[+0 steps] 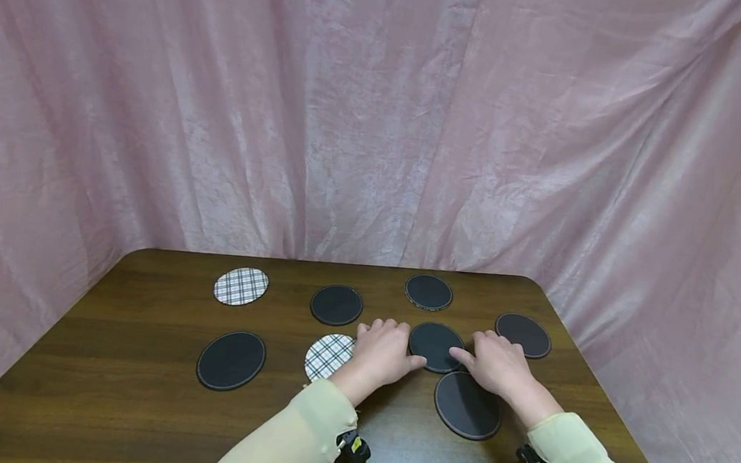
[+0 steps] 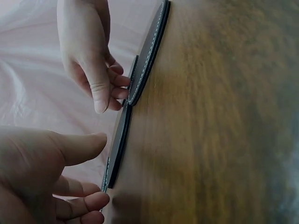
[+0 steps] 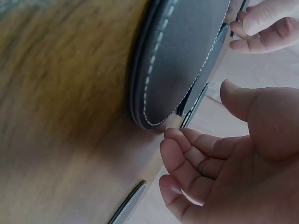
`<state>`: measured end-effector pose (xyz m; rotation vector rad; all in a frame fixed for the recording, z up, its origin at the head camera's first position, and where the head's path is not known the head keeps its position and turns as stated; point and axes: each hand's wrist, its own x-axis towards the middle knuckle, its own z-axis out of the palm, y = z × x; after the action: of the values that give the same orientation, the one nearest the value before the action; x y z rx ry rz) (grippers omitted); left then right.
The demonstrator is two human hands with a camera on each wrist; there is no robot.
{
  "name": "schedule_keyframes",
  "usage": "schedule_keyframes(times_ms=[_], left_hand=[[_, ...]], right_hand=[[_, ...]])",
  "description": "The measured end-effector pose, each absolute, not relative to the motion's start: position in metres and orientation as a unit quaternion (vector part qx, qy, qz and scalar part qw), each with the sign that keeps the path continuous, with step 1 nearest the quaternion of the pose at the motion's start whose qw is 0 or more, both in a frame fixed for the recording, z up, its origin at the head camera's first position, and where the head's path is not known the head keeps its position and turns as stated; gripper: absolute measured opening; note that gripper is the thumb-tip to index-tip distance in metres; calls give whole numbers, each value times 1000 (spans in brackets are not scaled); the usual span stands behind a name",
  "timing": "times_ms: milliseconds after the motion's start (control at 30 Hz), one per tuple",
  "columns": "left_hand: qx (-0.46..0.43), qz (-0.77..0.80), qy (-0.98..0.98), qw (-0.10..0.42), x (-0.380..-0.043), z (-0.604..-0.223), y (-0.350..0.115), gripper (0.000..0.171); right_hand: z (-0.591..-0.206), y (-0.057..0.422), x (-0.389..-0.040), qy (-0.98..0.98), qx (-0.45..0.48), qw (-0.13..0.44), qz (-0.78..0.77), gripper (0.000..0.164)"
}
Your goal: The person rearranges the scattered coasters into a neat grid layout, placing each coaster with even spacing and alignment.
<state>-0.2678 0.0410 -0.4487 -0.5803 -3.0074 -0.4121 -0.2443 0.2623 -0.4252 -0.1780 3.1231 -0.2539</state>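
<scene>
Between my two hands a black round coaster (image 1: 432,345) lies flat on the table. My left hand (image 1: 383,351) hovers at its left side, thumb pointing toward it, nothing in its grasp. On the other side, my right hand (image 1: 497,364) has its thumb over the coaster's right edge; whether it touches cannot be told. A second black coaster (image 1: 468,407) with pale stitching lies nearer me, against or slightly overlapping the first. Partly hidden by my left hand and wrist is a white plaid coaster (image 1: 328,356). In the right wrist view the right hand's fingers (image 3: 187,163) are loosely bent and hold nothing.
More black coasters lie about the brown wooden table (image 1: 139,409): one at far right (image 1: 522,335), two at the back, including a coaster (image 1: 336,305), and one at left (image 1: 231,361). Another plaid coaster (image 1: 241,286) sits back left. A pink curtain (image 1: 378,117) hangs behind.
</scene>
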Motion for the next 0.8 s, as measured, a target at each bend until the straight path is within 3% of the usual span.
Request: schedule_keyframes(times_ms=[500,700,800], left_hand=[[-184,-120,-975,14,-271,-451,48,71],[-181,-110,-977,10,-273,-451,51,73],[-181,-106,-978,12,-273,-451,52,71]], right_hand=[[-428,267,-258,990,-47,48,-124,43],[-478,302,-297,987,-57,49,-142,57],[-502,317,-316,985,-50,58,-153,53]])
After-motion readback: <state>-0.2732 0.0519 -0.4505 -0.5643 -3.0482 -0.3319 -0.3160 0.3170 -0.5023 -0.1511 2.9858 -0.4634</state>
